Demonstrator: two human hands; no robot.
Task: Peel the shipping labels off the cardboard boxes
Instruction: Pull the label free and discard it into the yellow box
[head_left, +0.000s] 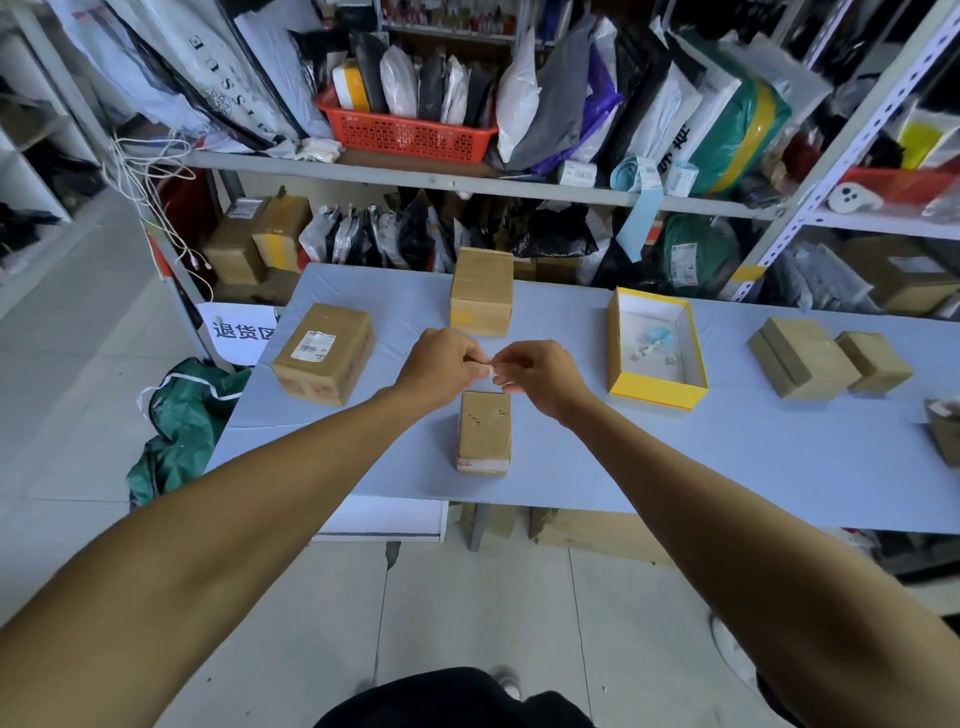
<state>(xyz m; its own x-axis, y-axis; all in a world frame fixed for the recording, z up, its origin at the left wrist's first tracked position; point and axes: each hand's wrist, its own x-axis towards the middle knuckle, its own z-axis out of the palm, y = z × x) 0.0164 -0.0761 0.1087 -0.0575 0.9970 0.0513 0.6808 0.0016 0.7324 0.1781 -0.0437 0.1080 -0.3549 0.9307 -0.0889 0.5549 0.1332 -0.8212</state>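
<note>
A small cardboard box (484, 431) stands on the blue table (675, 457) in front of me, its top bare except for torn label scraps. Just above its far end, my left hand (441, 366) and my right hand (535, 371) meet, both pinching a small crumpled white label piece (490, 371) between their fingertips. A larger box (324, 353) at the left carries a white shipping label (312, 345) on its top. Another box (482, 291) stands at the table's far edge, no label visible on it.
An open yellow box (655, 348) with small scraps inside sits right of my hands. Two more cardboard boxes (826, 358) lie at the far right. Shelves of parcels and a red basket (408, 132) stand behind the table. A green bag (182, 415) lies on the floor at the left.
</note>
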